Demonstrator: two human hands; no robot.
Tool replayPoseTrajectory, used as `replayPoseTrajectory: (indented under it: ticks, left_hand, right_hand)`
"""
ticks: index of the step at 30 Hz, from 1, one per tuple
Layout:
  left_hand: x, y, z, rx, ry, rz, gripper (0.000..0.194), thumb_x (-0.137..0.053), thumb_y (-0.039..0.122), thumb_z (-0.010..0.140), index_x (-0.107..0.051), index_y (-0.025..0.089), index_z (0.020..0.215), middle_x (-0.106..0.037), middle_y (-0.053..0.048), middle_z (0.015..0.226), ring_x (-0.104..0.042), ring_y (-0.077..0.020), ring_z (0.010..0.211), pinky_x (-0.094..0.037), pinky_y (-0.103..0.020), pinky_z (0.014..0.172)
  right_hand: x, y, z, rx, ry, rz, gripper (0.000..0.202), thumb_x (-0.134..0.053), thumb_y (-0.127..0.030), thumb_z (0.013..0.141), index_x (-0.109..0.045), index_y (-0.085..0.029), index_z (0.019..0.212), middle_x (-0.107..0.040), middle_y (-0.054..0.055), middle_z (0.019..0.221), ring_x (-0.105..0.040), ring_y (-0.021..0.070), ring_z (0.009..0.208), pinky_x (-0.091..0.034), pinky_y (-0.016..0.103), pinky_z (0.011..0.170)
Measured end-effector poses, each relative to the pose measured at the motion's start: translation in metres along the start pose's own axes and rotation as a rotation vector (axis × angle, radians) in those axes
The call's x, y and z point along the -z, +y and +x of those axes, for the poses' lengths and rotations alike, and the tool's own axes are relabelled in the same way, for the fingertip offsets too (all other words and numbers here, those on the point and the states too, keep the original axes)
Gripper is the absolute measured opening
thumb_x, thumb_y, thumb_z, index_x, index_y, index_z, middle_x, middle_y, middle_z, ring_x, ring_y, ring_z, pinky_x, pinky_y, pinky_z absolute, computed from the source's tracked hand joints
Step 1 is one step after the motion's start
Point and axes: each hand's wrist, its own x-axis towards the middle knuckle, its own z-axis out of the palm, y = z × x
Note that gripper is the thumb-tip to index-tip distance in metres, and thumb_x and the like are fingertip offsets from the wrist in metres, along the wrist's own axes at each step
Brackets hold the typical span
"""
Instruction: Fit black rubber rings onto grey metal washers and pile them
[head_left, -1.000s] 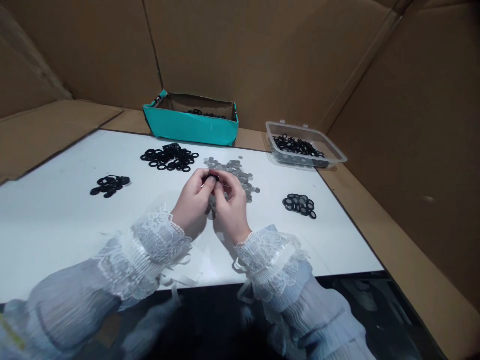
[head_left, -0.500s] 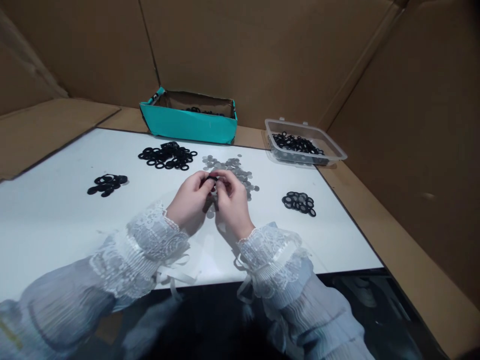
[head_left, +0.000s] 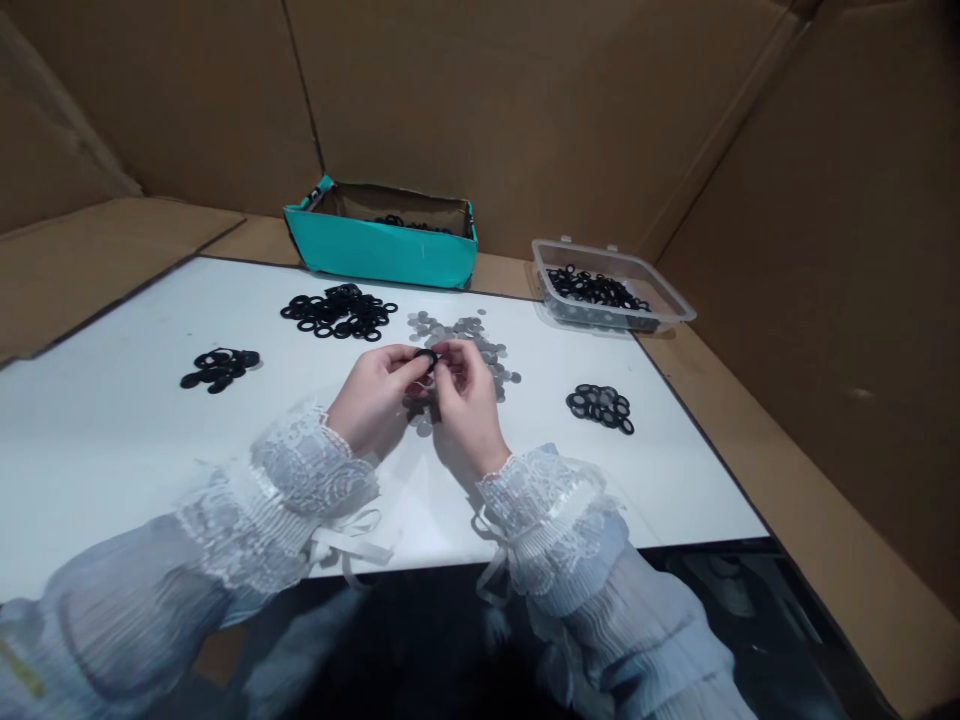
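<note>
Black ring [head_left: 426, 353]: held between the hands above the tabletop [head_left: 660, 490], its rim showing more than a second ago, when fingers mostly hid it.
Left hand [head_left: 369, 398]: thumb-and-finger grip clamped on the ring.
Right hand [head_left: 471, 408]: fingertips at the ring's right side; cannot tell whether its grip is closed on anything.
Gray discs [head_left: 491, 352]: spread beneath and beyond the hands, seemingly unchanged.
Ring pile [head_left: 345, 328]: beyond the left hand, likewise unchanged.

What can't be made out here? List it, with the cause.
All in the head view:
Ring: part covered by the left hand.
Right hand: ring contact unclear, too small.
Discs: full spread, blocked by the hands.
Box: floor, hidden by its front.
</note>
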Motion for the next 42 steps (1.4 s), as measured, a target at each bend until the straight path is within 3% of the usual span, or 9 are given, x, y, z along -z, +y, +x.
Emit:
replayPoseTrajectory:
  ticks: [5, 10, 19, 26, 30, 37, 42]
  left_hand:
    - [0.003, 0.000, 0.000, 0.010, -0.111, 0.072, 0.015, -0.064, 0.029, 0.070, -0.056, 0.016, 0.068, -0.047, 0.004, 0.050, -0.044, -0.0116, 0.044, -0.036, -0.024, 0.041]
    - [0.004, 0.005, 0.001, -0.026, -0.015, 0.063, 0.017, -0.069, 0.025, 0.062, -0.063, 0.014, 0.073, -0.058, 0.000, 0.063, -0.051, -0.0114, 0.055, -0.041, -0.023, 0.051]
    - [0.005, 0.002, 0.004, -0.072, 0.066, 0.140, 0.014, -0.065, 0.028, 0.065, -0.062, 0.015, 0.068, -0.056, 0.001, 0.061, -0.048, -0.0114, 0.055, -0.039, -0.023, 0.051]
    - [0.006, 0.002, 0.003, -0.151, -0.018, 0.252, 0.015, -0.058, 0.031, 0.073, -0.060, 0.016, 0.076, -0.059, -0.002, 0.069, -0.053, -0.0150, 0.061, -0.041, -0.024, 0.052]
    - [0.009, 0.003, 0.004, -0.165, -0.062, 0.285, 0.016, -0.059, 0.031, 0.071, -0.061, 0.016, 0.076, -0.060, -0.002, 0.070, -0.054, -0.0162, 0.065, -0.043, -0.025, 0.056]
    - [0.006, 0.005, 0.001, -0.156, -0.031, 0.164, 0.021, -0.059, 0.033, 0.071, -0.062, 0.014, 0.080, -0.062, -0.003, 0.075, -0.055, -0.0169, 0.068, -0.043, -0.026, 0.060]
    - [0.008, 0.009, 0.002, -0.213, -0.017, 0.305, 0.018, -0.058, 0.032, 0.069, -0.062, 0.015, 0.074, -0.061, -0.002, 0.071, -0.054, -0.0160, 0.064, -0.042, -0.025, 0.058]
  right_hand:
    - [0.009, 0.000, 0.005, 0.042, 0.004, -0.117, 0.015, -0.046, -0.011, 0.087, -0.058, -0.020, 0.090, -0.061, 0.006, 0.094, -0.058, 0.0183, 0.092, -0.049, 0.036, 0.084]
    - [0.010, -0.001, 0.006, 0.049, -0.074, -0.106, 0.018, -0.047, -0.013, 0.089, -0.060, -0.022, 0.096, -0.062, 0.005, 0.097, -0.058, 0.0181, 0.093, -0.047, 0.038, 0.088]
    - [0.004, -0.012, 0.001, 0.017, -0.049, -0.040, 0.016, -0.047, -0.011, 0.088, -0.052, -0.023, 0.098, -0.057, -0.001, 0.077, -0.055, 0.0125, 0.066, -0.049, 0.028, 0.064]
    - [0.006, -0.009, 0.005, 0.031, -0.031, -0.015, 0.016, -0.049, -0.012, 0.083, -0.058, -0.021, 0.092, -0.063, 0.001, 0.085, -0.059, 0.0135, 0.075, -0.051, 0.029, 0.069]
    - [0.014, -0.010, 0.010, 0.019, -0.099, -0.001, 0.014, -0.052, -0.015, 0.081, -0.062, -0.019, 0.089, -0.067, 0.003, 0.087, -0.061, 0.0147, 0.079, -0.052, 0.030, 0.071]
    - [0.015, -0.012, 0.009, 0.068, -0.131, 0.034, 0.015, -0.053, -0.019, 0.086, -0.061, -0.022, 0.097, -0.066, 0.004, 0.096, -0.061, 0.0153, 0.085, -0.052, 0.031, 0.075]
    - [0.016, -0.010, 0.008, 0.078, -0.148, -0.041, 0.018, -0.047, -0.016, 0.089, -0.062, -0.023, 0.096, -0.066, 0.004, 0.103, -0.060, 0.0173, 0.097, -0.052, 0.034, 0.080]
